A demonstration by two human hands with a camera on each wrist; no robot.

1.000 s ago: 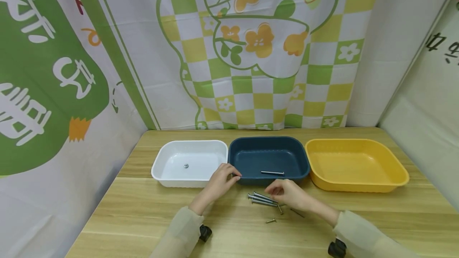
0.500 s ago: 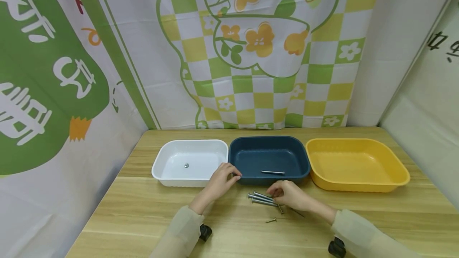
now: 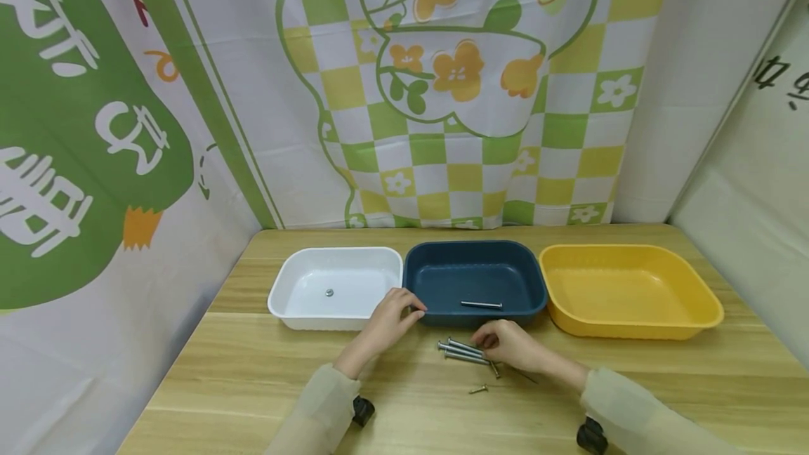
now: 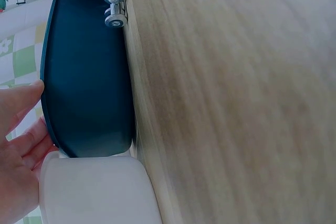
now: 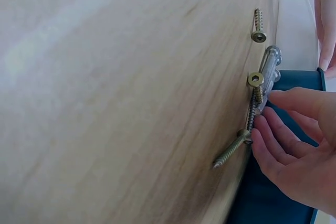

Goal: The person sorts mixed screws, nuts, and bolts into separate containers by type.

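Head: sorting looks early. One bolt (image 3: 482,305) in blue tray (image 3: 468,279) near front edge, small part (image 3: 329,293) in white tray (image 3: 303,272); loose bolts (image 3: 464,356) and screws (image 3: 478,390) remain on desk (image 3: 379,406) off blue tray's front edge.

Left wrist: left hand (image 4: 18,166) relaxed, touching blue tray's rim.

Right wrist: right hand (image 5: 302,156) half-curled, touching loose bolts; can't tell if gripping.

Three trays: one white tray (image 3: 335,324), one dark blue tray (image 3: 480,279) and one yellow tray (image 3: 626,327). One table (image 3: 221,385). Two hands, one left hand (image 3: 390,318) and one right hand (image 3: 512,347), with two sleeves (image 3: 312,406) and two black wrist devices (image 3: 363,411). Three long silver bolts (image 3: 466,358) lie on the wood, with three brass-toned screws (image 5: 230,150) and one dark threaded shaft (image 5: 251,121), partly hidden. The blue tray holds one bolt (image 3: 482,305); the white, one small metal piece (image 3: 329,293). Fingers may hide more.
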